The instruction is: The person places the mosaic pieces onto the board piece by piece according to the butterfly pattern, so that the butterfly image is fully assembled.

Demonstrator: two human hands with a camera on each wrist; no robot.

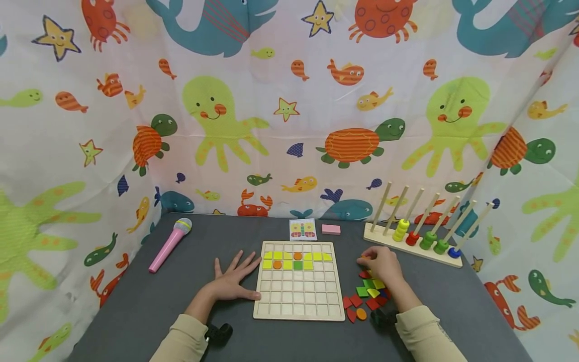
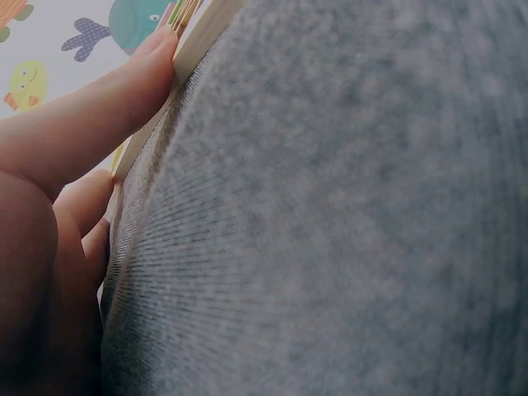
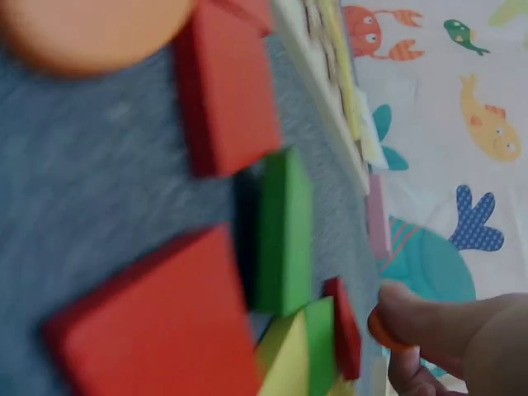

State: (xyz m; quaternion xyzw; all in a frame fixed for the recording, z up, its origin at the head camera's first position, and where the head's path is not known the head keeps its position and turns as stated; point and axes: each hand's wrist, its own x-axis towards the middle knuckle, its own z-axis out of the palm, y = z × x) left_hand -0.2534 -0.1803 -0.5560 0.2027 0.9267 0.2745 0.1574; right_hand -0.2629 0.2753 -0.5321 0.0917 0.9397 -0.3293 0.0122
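A wooden grid board (image 1: 298, 311) lies on the dark tabletop, with yellow pieces, two orange discs and a green square (image 1: 297, 265) in its upper rows. My left hand (image 1: 230, 284) rests at the board's left side, fingers spread, thumb (image 2: 124, 107) touching the edge. To the right of the board, my right hand (image 1: 383, 264) pinches an orange disc (image 3: 386, 332) between thumb and fingers. Loose red, green, yellow and blue pieces lie below that hand, among them a green square (image 1: 362, 291) and another orange disc (image 1: 361, 314).
Behind the board are a picture card (image 1: 302, 229) with a butterfly-like pattern and a pink block (image 1: 331, 230). A pink toy microphone (image 1: 169, 246) lies at left. At back right stands a wooden peg rack (image 1: 380, 234) with coloured rings. Sea-animal cloth (image 1: 271, 130) hangs around the table.
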